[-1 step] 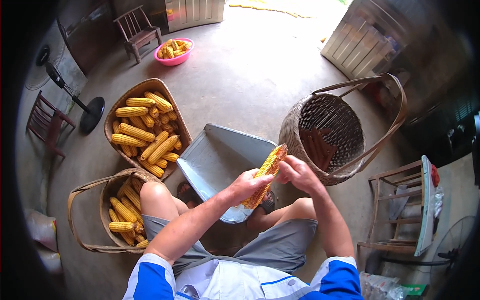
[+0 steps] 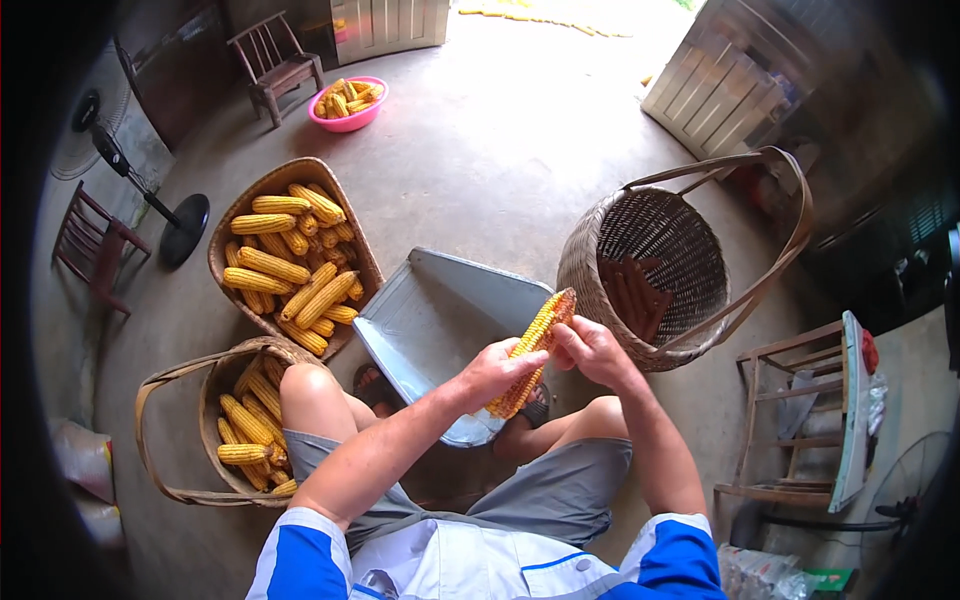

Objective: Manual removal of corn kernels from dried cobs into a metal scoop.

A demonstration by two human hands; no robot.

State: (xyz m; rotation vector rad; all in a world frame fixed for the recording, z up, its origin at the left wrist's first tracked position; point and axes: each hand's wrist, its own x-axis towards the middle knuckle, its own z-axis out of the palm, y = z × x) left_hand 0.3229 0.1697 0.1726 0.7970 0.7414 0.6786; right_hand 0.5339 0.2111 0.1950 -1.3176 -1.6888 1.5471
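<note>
My left hand (image 2: 492,374) is closed round the lower part of a corn cob (image 2: 537,332), thumb across it. The cob slants up and to the right; yellow kernels cover its left side, while a reddish-brown bare strip shows on its right. My right hand (image 2: 592,352) has its fingers curled and pressed to that bare side near the upper end. Beneath both hands, between my feet, lies a grey metal scoop-shaped pan (image 2: 425,305). To the left, a wide woven basket (image 2: 226,200) and a handled basket (image 2: 207,425) hold several yellow cobs.
A deep wicker basket (image 2: 585,265) with a tall handle stands right, reddish-brown bare cobs (image 2: 635,297) inside. Farther off are a pink basin (image 2: 347,122) of corn and a wooden chair (image 2: 285,75). A standing fan (image 2: 183,230) is left; a wooden frame (image 2: 790,420) stands right.
My right hand has shifted slightly down and inward, its fingers now closer against the cob. The left hand and the cob have hardly moved.
</note>
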